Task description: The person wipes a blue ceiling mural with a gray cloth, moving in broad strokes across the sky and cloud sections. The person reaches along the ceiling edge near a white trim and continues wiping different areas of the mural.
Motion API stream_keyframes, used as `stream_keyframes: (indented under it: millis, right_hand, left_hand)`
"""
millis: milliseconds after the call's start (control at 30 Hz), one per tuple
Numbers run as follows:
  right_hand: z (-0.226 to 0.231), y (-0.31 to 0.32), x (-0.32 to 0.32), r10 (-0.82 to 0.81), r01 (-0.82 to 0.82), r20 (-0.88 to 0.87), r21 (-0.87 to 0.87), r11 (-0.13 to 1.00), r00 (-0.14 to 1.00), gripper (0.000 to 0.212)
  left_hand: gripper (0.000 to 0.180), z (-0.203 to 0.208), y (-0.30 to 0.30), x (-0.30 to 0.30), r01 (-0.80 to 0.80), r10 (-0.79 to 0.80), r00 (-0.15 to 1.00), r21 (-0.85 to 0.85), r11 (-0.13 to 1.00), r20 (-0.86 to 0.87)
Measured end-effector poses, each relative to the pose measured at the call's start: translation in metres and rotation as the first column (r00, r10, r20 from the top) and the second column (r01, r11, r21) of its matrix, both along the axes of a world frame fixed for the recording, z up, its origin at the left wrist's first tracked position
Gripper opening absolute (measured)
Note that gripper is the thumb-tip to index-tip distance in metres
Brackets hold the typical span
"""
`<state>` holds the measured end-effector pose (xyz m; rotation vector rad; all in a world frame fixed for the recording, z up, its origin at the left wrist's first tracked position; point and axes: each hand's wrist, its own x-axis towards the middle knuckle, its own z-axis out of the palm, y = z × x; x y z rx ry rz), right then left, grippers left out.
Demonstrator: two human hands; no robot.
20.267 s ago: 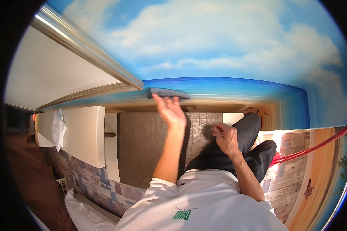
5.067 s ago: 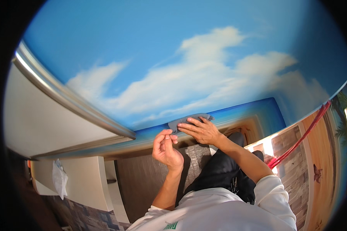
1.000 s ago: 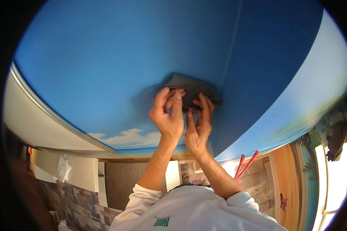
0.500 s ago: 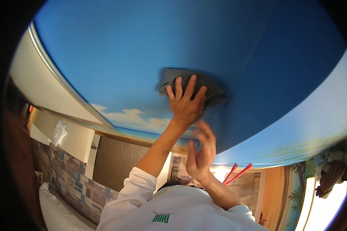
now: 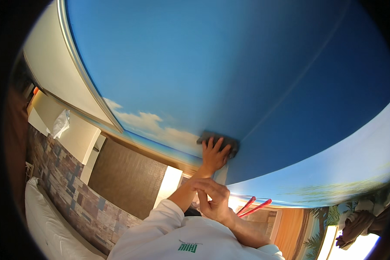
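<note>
We see the left hand [image 5: 214, 159] flat on a dark grey cloth [image 5: 232, 146], fingers spread and pressing rather than grasping. The cloth lies against the blue painted wall [image 5: 160, 65], right by the corner seam [image 5: 271, 110], to the right of the painted clouds [image 5: 149, 123]. The right hand [image 5: 216, 203] is lower, overlapping the left forearm in view; its fingers are loosely curled, and we cannot tell whether they hold anything. Red cords [image 5: 258, 208] show just right of it. Off left we have crumpled white paper or plastic [image 5: 61, 124] on a pale cabinet [image 5: 79, 138], and a white cushion [image 5: 56, 225].
</note>
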<state>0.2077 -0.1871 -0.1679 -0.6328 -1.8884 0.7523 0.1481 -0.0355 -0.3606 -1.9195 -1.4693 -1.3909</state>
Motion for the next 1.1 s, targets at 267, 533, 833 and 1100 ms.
stream_keyframes:
  millis: [267,533,833,1100]
  right_hand:
    - [-0.008,0.006,0.008,-0.058,0.058,0.005,-0.097,0.994,0.998,0.022]
    - [0.005,0.020,-0.009,-0.037,0.030,-0.059,-0.108,0.994,0.998,0.024]
    - [-0.012,0.055,-0.031,0.003,-0.001,0.062,-0.041,0.999,0.998,0.022]
    - [-0.001,0.072,-0.044,-0.028,0.020,0.072,0.103,0.994,0.997,0.019]
  left_hand:
    - [0.038,0.064,-0.004,-0.024,-0.019,0.022,0.996,-0.030,0.999,0.083]
    - [0.025,0.174,0.043,-0.084,-0.152,0.150,0.988,0.321,0.935,0.031]
    - [0.022,0.034,0.007,-0.097,-0.158,0.153,0.987,0.165,0.974,0.042]
    - [0.029,0.183,0.043,-0.169,-0.229,0.216,0.973,0.258,0.938,0.079]
